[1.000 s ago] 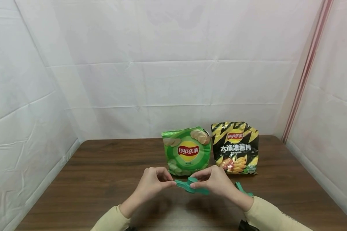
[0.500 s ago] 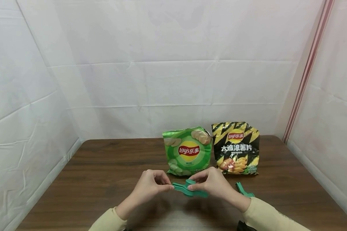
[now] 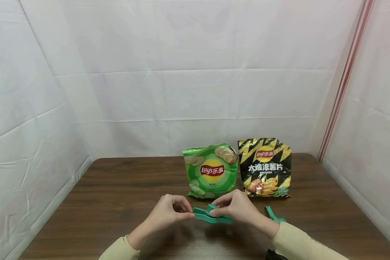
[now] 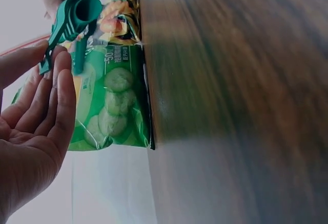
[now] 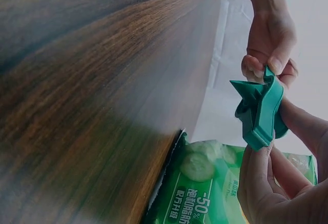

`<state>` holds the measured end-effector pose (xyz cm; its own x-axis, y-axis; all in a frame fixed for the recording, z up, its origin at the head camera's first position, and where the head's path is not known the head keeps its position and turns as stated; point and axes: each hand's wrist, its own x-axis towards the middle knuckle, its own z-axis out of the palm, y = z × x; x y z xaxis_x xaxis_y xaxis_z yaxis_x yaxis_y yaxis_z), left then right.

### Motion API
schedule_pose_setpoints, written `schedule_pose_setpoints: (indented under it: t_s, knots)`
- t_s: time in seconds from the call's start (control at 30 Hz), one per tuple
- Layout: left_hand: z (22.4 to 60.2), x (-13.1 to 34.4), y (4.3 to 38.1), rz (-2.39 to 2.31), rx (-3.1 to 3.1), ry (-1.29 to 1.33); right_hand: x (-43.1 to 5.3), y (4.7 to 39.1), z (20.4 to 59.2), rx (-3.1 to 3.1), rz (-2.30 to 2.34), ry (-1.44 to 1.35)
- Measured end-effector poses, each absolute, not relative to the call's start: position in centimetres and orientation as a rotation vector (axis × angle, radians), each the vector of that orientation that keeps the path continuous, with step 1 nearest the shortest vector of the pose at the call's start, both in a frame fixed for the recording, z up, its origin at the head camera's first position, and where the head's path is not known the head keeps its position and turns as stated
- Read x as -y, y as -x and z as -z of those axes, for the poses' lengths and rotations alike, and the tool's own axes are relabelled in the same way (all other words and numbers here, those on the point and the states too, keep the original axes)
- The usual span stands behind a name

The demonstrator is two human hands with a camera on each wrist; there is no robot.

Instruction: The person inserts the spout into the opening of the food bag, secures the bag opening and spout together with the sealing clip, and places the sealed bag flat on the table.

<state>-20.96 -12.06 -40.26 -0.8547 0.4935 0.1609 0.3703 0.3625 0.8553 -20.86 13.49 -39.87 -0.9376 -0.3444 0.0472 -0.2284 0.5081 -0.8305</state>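
In left grip (image 3: 169,210) and right grip (image 3: 239,208): pinching a green clip (image 3: 211,219)!
Seeing green bag (image 3: 212,177) and black bag (image 3: 264,173) beyond; spotting second clip (image 3: 272,214) right of right grip, on tabletop (image 3: 126,184).

Left hand (image 3: 167,211) and right hand (image 3: 238,208) are bare. Left sleeve (image 3: 121,248) is pale yellow, ending near the wrist. Right sleeve (image 3: 297,241) matches, bearing a small dark marking (image 3: 321,243), illegible. Black item (image 3: 274,255) shows beneath, partly cut off.
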Motion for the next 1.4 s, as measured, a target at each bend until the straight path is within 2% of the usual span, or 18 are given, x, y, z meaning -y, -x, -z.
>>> schedule_pose_setpoints:
  t_s: [0.27, 0.6, 1.4]
  knots:
    - [38.0, 11.6, 19.5, -1.469, -2.431, -0.822, -13.4, 21.1, 39.9, -2.648, 1.410, 0.497]
    - [40.7, 12.0, 21.0, -1.437, -2.431, -0.883, -13.9, 21.1, 39.1, -2.635, 1.484, 0.481]
    - [41.2, 11.8, 21.6, -1.317, -2.386, -0.824, -14.8, 21.4, 39.1, -2.584, 1.505, 0.504]
